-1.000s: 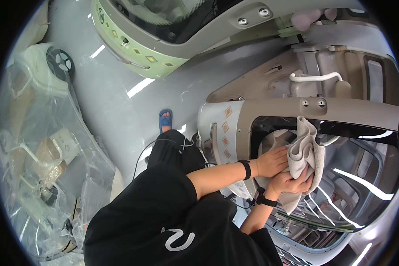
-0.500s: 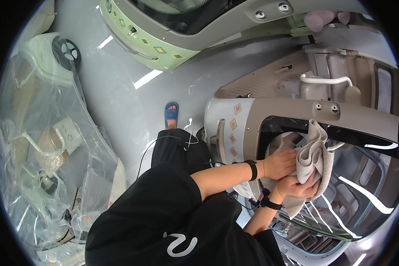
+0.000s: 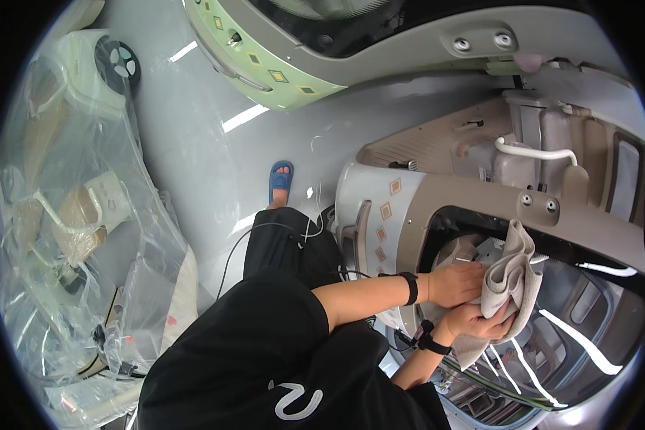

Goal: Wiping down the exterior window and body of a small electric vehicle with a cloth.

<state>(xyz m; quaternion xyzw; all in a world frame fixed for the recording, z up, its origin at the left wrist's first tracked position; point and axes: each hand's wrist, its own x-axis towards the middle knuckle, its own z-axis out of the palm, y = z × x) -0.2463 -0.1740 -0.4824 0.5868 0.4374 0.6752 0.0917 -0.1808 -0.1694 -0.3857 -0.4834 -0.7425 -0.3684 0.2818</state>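
Note:
A beige towel, folded into thick loose layers, is bunched up between my two hands over a dark glass panel. My left hand lies against the towel's near side, its fingertips tucked at the folds. Below it, my right hand wraps its fingers round the lower part of the towel, and one corner hangs down past the wrist. Both wrists wear black bands. Whether the towel touches the glass I cannot tell. The glass sits in the brown and white body of a small cabin-like vehicle with orange diamond decals.
A similar green body stands at the top. Left, clear plastic sheeting covers a pale vehicle with a wheel. A thin cable runs beside my leg. The open cabin at upper right has a white handrail.
The whole view has shifted slightly, so the vehicle sits a little lower. Both hands stay on the towel, whose top folds have tilted slightly to the right.

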